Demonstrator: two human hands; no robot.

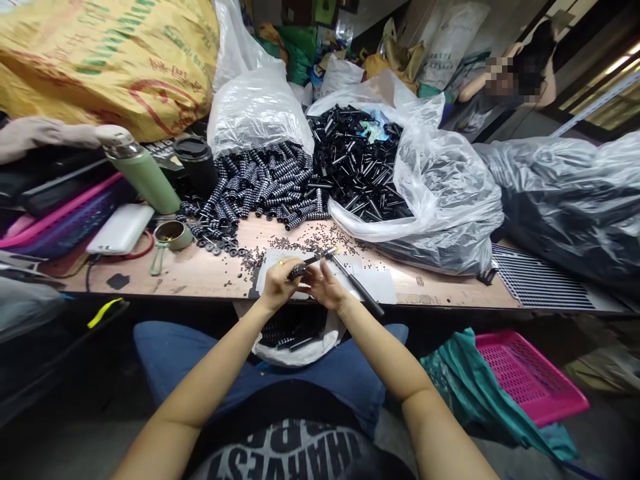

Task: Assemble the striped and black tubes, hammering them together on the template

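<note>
My left hand (279, 283) is closed around a black handle with a white checkered pattern (297, 271). A thin dark shaft, pale at its tip, extends from the handle to the right. Close beside it, my right hand (324, 285) is cupped with thumb and fingers apart; whether its fingertips touch the handle is hard to see. Under both hands lies a grey plate (383, 283). A tool with a thick black grip and metal shaft (363, 293) rests slantwise on the plate. Tiny dark pieces (320, 237) are scattered behind it.
Checkered black-and-white handles (265, 180) spill from a plastic bag. Black parts (360, 173) fill another bag. At left stand a green bottle (145, 173), a black cup (196, 167) and a small pot (173, 235). An open bag (300, 353) sits at my lap. Another person (520, 70) is at back right.
</note>
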